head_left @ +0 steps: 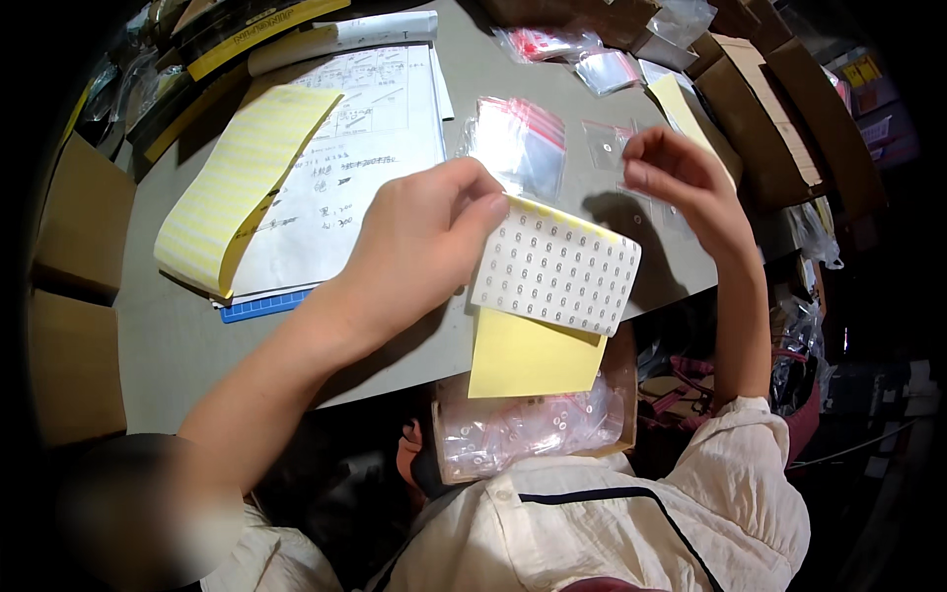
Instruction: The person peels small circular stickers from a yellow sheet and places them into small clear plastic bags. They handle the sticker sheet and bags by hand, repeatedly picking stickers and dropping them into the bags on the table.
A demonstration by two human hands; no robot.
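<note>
My left hand [434, 222] is closed on the upper left corner of a white sheet of small number stickers [555, 268], pinching it between thumb and fingers. The sheet is folded, and its yellow backing [536, 355] hangs below the stickers. To the right, my right hand [686, 178] is raised over the table with its fingers curled and its thumb close to them; anything between the fingertips is too small to make out. Beside those fingertips lies a small clear zip bag [604, 145] with a tiny round mark. More clear bags lie partly hidden under the hand.
Red-edged clear zip bags [518, 148] lie stacked beyond my left hand. Handwritten papers [380, 128] and a long yellow sticker strip [247, 183] cover the table's left. Below the sheet, a carton [628, 419] holds filled bags. Cardboard boxes [79, 212] border the table.
</note>
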